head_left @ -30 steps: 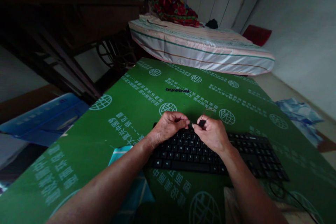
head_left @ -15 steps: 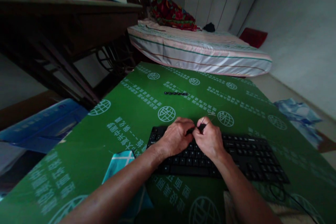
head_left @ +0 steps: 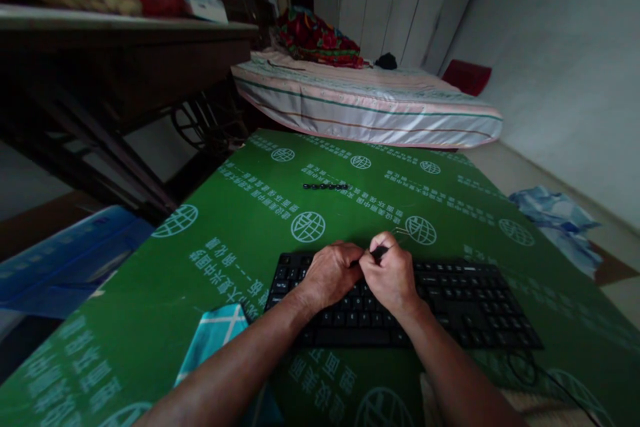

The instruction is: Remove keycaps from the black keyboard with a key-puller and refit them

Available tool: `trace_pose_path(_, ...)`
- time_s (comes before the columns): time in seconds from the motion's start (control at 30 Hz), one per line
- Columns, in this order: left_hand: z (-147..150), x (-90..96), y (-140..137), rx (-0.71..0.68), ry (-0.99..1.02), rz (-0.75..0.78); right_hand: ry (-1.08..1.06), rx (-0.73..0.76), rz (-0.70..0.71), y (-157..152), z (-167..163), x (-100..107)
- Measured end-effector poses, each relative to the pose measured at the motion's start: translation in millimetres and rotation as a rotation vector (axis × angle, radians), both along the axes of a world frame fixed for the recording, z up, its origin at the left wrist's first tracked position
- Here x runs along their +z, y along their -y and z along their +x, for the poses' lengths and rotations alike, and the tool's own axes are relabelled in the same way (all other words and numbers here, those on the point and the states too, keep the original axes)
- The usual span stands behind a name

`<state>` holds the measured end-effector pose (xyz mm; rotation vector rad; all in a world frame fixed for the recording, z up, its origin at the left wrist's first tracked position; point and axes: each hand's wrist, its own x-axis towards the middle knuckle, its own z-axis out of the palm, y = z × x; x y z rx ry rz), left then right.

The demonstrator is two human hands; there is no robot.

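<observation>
My left hand is closed, its fingertips pinched together above the upper part of a black keyboard. Against it, my right hand is closed round a small black object, whose kind I cannot make out. The fingertips of both hands meet, and whatever lies between them is mostly hidden. Both wrists rest over the keyboard, covering some of its keys. Beyond the hands, several small black pieces lie in a row on the green tabletop.
A folded turquoise checked cloth lies beside my left forearm. At lower right, the keyboard's cable curls near a beige cloth. Thin pale sticks lie past my right hand. A bed stands behind the table.
The whole view has shifted slightly, so the table and keyboard sit a little lower and further left. Both hands stay together over the keyboard, with only slight finger movement.
</observation>
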<state>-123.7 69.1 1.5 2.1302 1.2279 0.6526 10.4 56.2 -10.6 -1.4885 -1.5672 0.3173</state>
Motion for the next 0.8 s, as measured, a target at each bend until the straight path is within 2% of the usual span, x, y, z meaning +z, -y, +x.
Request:
trace_pose_path(0.27,1.0,-4.3,1.1,0.051,0.109,-0.016,-0.283,0.045,-0.041,-4.8,1.4,-4.9)
trace_pose_path(0.5,-3.3,-5.2,-0.3,0.066,0.326,-0.108,-0.603,0.213,-0.091,-5.1,2.3,-3.3)
trace_pose_path(0.63,-5.3,-3.2,-0.8,0.079,0.447,-0.172,-0.697,0.284,-0.094,-3.4,1.4,-1.1)
trace_pose_path(0.8,-5.3,-1.5,-0.4,0.08,0.582,-0.265,-0.713,0.281,-0.04,-2.4,0.1,2.7)
